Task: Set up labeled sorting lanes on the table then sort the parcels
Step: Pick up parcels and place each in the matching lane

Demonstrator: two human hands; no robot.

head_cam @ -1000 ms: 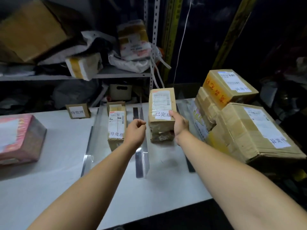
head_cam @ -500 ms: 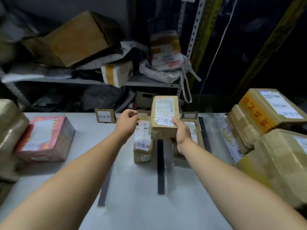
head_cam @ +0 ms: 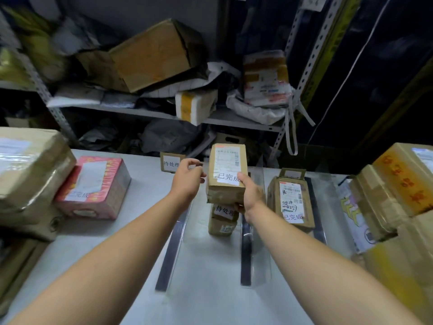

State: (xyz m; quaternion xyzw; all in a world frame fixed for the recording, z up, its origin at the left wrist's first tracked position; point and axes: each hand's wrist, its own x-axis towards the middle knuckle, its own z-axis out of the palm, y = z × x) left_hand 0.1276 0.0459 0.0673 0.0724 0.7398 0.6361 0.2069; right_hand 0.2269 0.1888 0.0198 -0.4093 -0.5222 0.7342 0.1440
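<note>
My right hand [head_cam: 251, 194] grips a small brown parcel [head_cam: 226, 172] with a white label, held up above the middle lane. My left hand [head_cam: 188, 178] hovers just left of it, fingers loosely curled, holding nothing. Under the held parcel another small brown parcel [head_cam: 223, 220] lies in the middle lane. One more brown parcel [head_cam: 291, 200] with a shipping label lies in the lane to the right. Clear dividers with dark bases [head_cam: 172, 245] [head_cam: 246, 249] mark the lanes on the white table [head_cam: 131, 242]. A small card sign [head_cam: 171, 163] stands at the back.
A pink box [head_cam: 93, 188] and a large taped carton [head_cam: 25, 170] sit at the left. Stacked cartons [head_cam: 393, 191] crowd the right edge. A cluttered metal shelf [head_cam: 145, 113] rises behind the table.
The view swung left and the pink box and left carton came into view. My right hand still holds the parcel up, and my left hand stays beside it.
</note>
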